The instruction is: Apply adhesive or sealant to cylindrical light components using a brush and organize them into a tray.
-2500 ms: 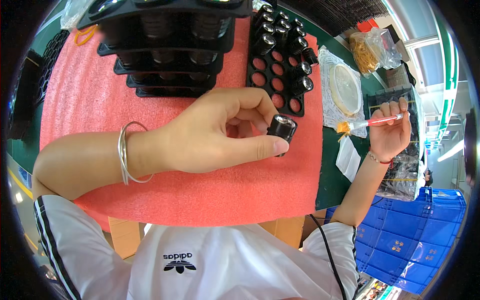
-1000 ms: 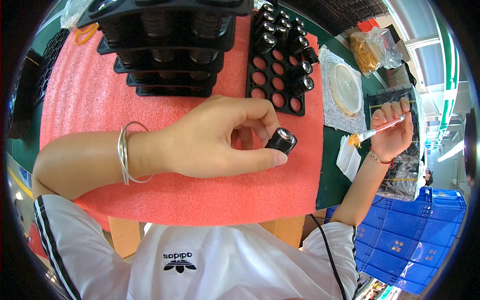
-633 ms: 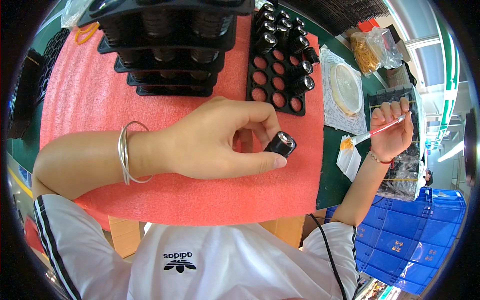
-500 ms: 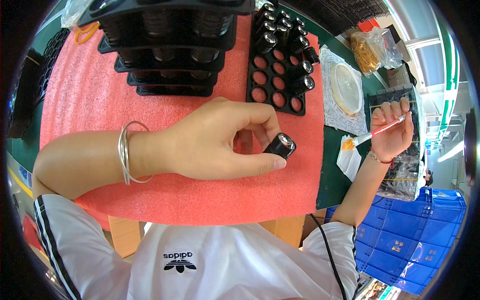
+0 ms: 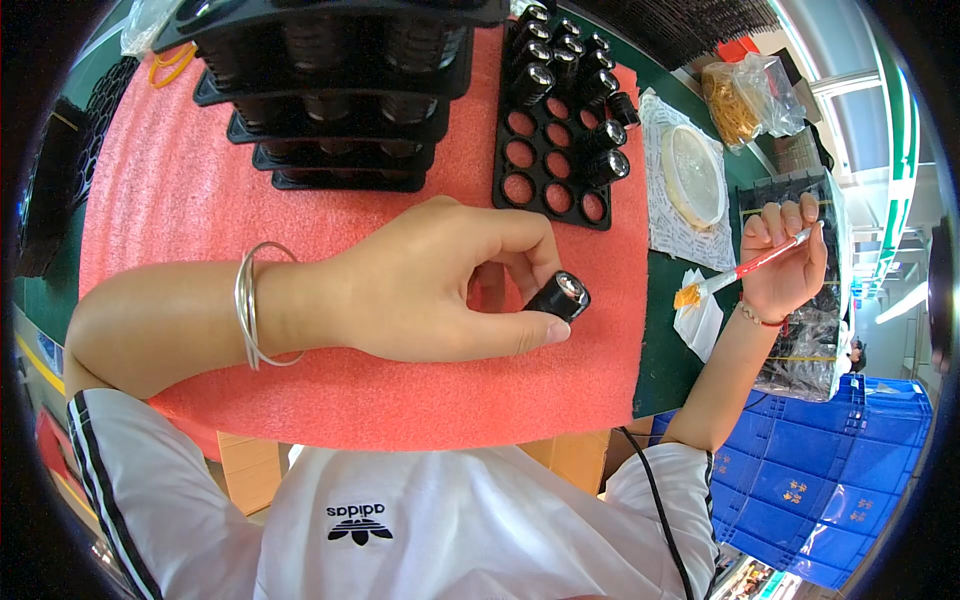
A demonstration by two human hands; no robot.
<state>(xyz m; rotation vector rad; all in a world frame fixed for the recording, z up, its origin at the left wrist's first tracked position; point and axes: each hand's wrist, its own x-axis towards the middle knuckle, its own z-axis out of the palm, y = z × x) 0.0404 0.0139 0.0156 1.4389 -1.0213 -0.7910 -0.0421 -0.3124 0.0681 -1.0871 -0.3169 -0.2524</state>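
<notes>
Head view: a pink mat (image 5: 450, 400) on a green bench (image 5: 658, 388), bearing a holed black rack (image 5: 538, 176).
Left of the rack, a stack (image 5: 340, 110) of black trays blocks the far mat; right of it lie a dish (image 5: 692, 178) on a printed sheet (image 5: 662, 232) and, farther, a bag (image 5: 745, 100) of yellow bands. Just nearer than the rack, the left hand (image 5: 430, 280) pinches a black cylinder (image 5: 548, 298) between thumb and forefinger. Well right of the rack, the right hand (image 5: 783, 265) holds a brush (image 5: 750, 265) by its red handle in closed fingertips. The stack's top is cut off; the cylinder's inner end is hidden; whether the bristles touch the white slip (image 5: 700, 330) is unclear. Compared with the earliest frame, the cylinder is nearer the person and tilted further; the bristles have left the sheet's edge.
</notes>
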